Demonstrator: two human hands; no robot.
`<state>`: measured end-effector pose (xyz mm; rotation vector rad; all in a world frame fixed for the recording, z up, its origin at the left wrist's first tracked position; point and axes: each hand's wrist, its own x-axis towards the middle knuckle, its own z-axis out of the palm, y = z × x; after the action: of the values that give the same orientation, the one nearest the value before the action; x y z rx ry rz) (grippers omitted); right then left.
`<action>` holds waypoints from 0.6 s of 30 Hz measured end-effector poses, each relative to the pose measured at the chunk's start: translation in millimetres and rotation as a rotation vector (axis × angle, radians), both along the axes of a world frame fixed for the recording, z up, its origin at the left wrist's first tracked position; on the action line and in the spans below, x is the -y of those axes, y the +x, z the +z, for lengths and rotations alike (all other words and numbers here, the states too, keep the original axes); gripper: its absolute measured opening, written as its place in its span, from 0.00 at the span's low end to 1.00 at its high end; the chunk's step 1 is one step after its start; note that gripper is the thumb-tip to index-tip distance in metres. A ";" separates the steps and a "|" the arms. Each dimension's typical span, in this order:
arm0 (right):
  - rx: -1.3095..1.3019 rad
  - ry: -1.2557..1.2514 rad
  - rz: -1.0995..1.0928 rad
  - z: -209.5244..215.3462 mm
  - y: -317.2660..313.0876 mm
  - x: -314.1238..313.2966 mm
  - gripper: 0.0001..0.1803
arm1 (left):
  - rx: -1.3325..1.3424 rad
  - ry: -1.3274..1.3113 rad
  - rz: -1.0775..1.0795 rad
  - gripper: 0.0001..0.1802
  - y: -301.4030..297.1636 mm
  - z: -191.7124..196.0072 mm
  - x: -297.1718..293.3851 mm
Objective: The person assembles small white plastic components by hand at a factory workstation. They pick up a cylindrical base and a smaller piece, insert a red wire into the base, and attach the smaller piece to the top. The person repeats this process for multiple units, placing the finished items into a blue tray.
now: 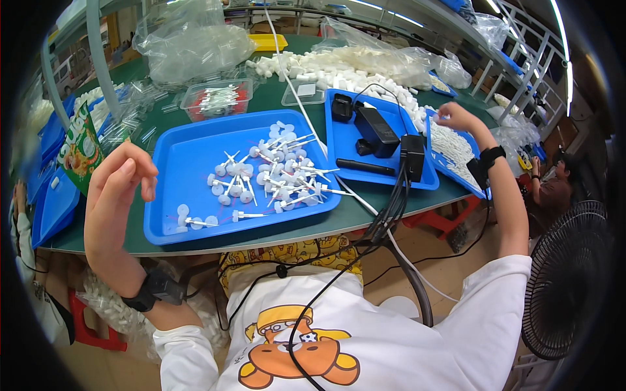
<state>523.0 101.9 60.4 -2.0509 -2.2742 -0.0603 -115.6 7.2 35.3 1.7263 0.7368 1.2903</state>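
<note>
My left hand [117,179] hovers at the left rim of a large blue tray [186,143], its fingers loosely bent and nothing visible in them. Inside the tray lies a pile of small translucent white plastic pieces [280,173] with round discs and thin white stems. One similar piece [197,221] sits apart in the near left corner. My right hand [460,118] is raised at the far edge of a blue tray heaped with small white pieces [453,151]. Its fingers are curled together; whatever they hold, if anything, is too small to make out.
Between these trays, another blue tray [422,177] carries black electronic boxes [377,132] and cables. A clear tub [215,100] of white and red parts stands behind. White cylinders [352,78] and plastic bags [195,52] cover the back. A black fan [564,280] stands at right.
</note>
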 end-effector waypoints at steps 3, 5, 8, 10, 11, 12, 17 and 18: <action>-0.402 -0.148 -0.182 -24.7 30.1 12.2 0.08 | -0.021 0.009 -0.006 0.14 3.0 0.5 1.2; -0.395 -0.116 -0.174 -33.1 34.4 12.2 0.05 | -0.044 -0.005 -0.009 0.15 5.3 1.0 1.8; -0.354 -0.070 -0.152 -42.6 34.3 3.9 0.04 | -0.076 -0.037 -0.028 0.14 8.9 0.9 0.6; -0.362 0.014 -0.138 -47.1 25.3 -8.4 0.04 | -0.094 -0.043 -0.030 0.14 11.9 -0.5 -0.7; -0.366 0.055 -0.130 -48.8 20.9 -13.9 0.04 | -0.103 -0.034 -0.022 0.14 14.0 -1.3 -1.3; -0.467 0.120 -0.092 -53.5 19.1 -19.7 0.04 | -0.111 -0.022 -0.017 0.14 15.6 -1.3 -2.4; -0.377 0.095 -0.073 -75.8 28.8 -48.5 0.05 | -0.137 -0.011 -0.036 0.13 19.8 -1.7 -4.2; -0.306 0.107 -0.083 -79.5 26.8 -54.1 0.05 | -0.141 -0.014 -0.036 0.13 19.3 -2.0 -3.3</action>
<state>549.8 156.0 -19.1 -1.9459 -1.9625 0.1159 -96.4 10.5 33.3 1.8248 0.7889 1.1455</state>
